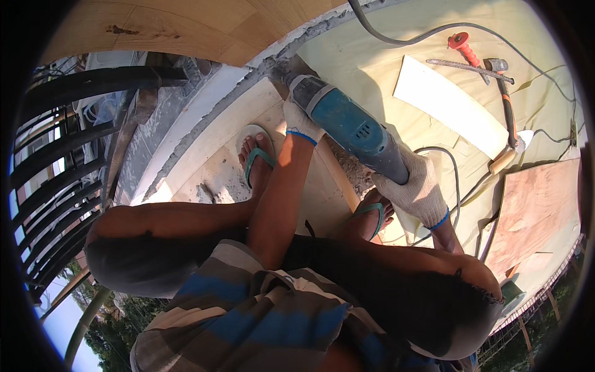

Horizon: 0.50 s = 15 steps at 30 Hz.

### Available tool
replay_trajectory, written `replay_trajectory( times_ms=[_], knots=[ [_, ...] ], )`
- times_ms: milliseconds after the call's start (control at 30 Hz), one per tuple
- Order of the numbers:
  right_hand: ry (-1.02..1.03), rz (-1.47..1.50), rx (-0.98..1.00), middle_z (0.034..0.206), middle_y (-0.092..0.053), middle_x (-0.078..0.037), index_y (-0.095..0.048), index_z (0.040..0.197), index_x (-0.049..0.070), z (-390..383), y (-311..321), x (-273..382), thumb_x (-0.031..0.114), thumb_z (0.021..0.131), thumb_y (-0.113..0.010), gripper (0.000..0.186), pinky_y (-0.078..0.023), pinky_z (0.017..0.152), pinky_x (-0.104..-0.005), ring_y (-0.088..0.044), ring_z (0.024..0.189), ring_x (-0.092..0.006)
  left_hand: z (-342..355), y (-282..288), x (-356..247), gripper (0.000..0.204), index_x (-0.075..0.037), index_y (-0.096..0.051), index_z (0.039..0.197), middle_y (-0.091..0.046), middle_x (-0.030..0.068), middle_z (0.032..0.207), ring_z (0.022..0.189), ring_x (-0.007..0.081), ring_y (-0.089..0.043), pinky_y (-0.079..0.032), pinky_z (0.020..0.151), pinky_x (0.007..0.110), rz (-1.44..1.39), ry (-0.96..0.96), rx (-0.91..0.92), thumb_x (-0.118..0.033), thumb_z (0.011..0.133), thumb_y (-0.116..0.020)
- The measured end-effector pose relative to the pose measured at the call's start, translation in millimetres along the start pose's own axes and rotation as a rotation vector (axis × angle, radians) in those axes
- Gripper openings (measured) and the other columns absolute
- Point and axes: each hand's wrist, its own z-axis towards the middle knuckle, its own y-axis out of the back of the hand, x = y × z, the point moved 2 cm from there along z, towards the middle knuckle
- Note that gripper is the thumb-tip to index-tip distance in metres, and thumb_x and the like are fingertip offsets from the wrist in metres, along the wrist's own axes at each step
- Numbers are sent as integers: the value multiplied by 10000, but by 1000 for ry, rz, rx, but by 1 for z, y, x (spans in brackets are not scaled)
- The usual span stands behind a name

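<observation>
Both my hands wear pale knitted work gloves with blue cuffs. Between them is a blue and grey corded power tool that looks like a hammer drill (350,121). My left hand (302,121) is closed around the underside of its front part; the tool hides most of the fingers. At the rear, my right hand (412,189) wraps the grey grip. The tool slants up and left, its dark front end at the rough, chipped concrete edge (269,67). Any bit on it is hard to make out.
A red side handle (465,49), a metal rod (468,68) and a hammer (505,102) lie at the upper right, near a pale board (446,102). A cable (409,42) loops across the sheeting. Plywood (533,211) lies right; black railings (68,149) stand left. My sandalled feet flank rubble.
</observation>
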Motion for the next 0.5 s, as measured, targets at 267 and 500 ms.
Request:
replay_trajectory(
  times_ms=[267,500],
  knots=[
    [-518,121,-150,1107,-845,-98,-813,1239,10,-51,21,-75,270,938,-866,401,-621,908,-347,-784,998,-153,-50,-61,41,520,-147,-697,1300,-766,65,1286,1178,282,-744,-627,1031,486,82,-49,-211,-547,1195,-382],
    [116,-85,-87,1017,-847,-135,-766,1377,33,-1,24,-9,268,902,-928,555,-648,832,-352,-831,892,-223,-18,-35,-6,424,-152,-716,1264,-784,61,1213,1127,264,-754,-629,1014,453,92,-122,69,-448,1209,-418]
  ],
)
